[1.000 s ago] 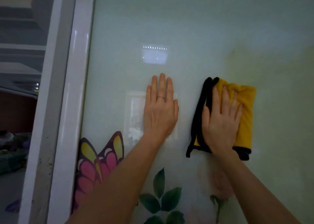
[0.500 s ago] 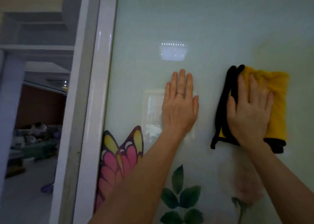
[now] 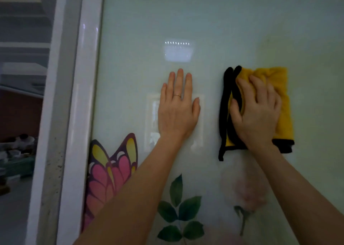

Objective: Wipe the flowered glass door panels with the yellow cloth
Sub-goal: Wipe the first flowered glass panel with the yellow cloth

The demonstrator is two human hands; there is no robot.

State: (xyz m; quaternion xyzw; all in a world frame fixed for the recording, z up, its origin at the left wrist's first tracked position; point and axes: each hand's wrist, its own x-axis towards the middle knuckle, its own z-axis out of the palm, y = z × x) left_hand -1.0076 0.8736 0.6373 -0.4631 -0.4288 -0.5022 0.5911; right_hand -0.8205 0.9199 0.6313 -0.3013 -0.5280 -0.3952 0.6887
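Note:
The flowered glass door panel [image 3: 223,21] fills most of the view, pale green and glossy. My left hand [image 3: 177,110] lies flat against it, fingers straight and pointing up, with a ring on one finger. To the right, the yellow cloth [image 3: 283,110] with black edging is folded against the glass. My right hand [image 3: 256,114] presses on it with its fingers bent into the fabric, which bunches near the top edge. A faded pink flower [image 3: 245,187] is printed just below the cloth.
A pink and yellow butterfly print [image 3: 109,170] and green leaves [image 3: 178,207] sit low on the panel. The white door frame [image 3: 81,114] runs down the left side. Beyond the frame is a dim room [image 3: 18,133] with a person seated far back.
My right hand's fingers went from straight to bent, gathering the cloth's top edge. The left hand stayed flat on the glass. My view shifted left, then back slightly right.

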